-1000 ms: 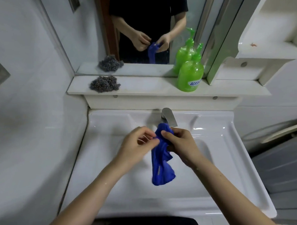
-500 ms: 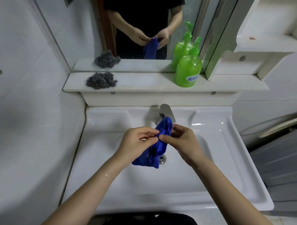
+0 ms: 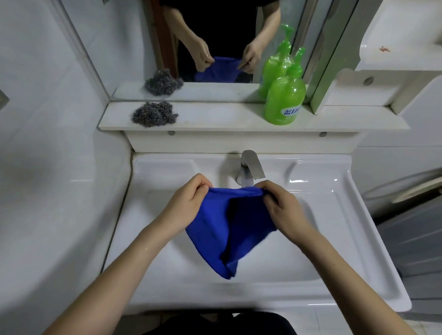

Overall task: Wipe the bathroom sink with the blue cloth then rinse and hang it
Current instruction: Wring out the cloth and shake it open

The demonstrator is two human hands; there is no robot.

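Head view, looking down over the basin: the left hand (image 3: 188, 203) pinches one top corner of the blue cloth (image 3: 225, 230) between thumb and fingers, and the right hand (image 3: 284, 210) pinches the other end of that top edge, so the hem is pulled fairly straight between them. Below the hem the cloth hangs in a loose, folded point toward 6 o'clock, held in the air above the bowl of the sink (image 3: 327, 241) and not resting on it, as far as I can tell.

At 12 o'clock from the hands stands the faucet (image 3: 250, 166), its spout just behind the cloth's top edge; no running water is plain to me. Further out at 12, the shelf (image 3: 220, 119) carries a steel wool pad (image 3: 154, 114) toward 11 and a green soap bottle (image 3: 285, 101) toward 1, with the mirror (image 3: 133, 44) behind repeating the same two-handed hold.

My guess is that the cloth is being spread out ready for hanging. The forearms look wet, which suggests rinsing is over, though whether the wiping is finished cannot be read from the white bowl. Hanging is still to do, and no hook or rail is visible.
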